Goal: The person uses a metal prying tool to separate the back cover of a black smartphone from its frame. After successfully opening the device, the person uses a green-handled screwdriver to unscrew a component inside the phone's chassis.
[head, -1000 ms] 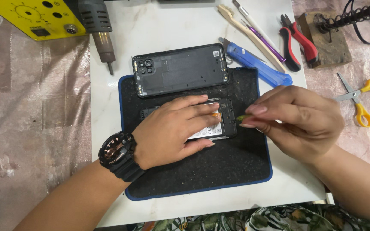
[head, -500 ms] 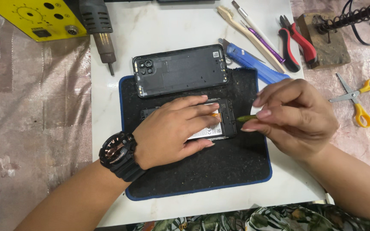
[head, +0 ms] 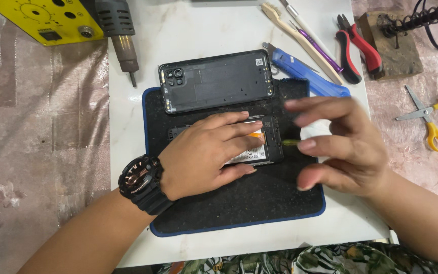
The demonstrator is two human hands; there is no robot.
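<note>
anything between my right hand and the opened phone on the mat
Nothing visible. The right hand hovers beside the opened phone with only bare black mat between them; the left hand presses on the phone from the other side.

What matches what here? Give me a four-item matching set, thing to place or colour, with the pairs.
Things:
1. scissors
2. phone back cover
3. left hand
4. cutters

Descriptions:
A. red handles, top right of the white board
B. pressed flat on the opened phone
C. yellow handles, off the board on the right
D. black, lying at the top edge of the mat

Pairs: 1-C, 2-D, 3-B, 4-A
</note>
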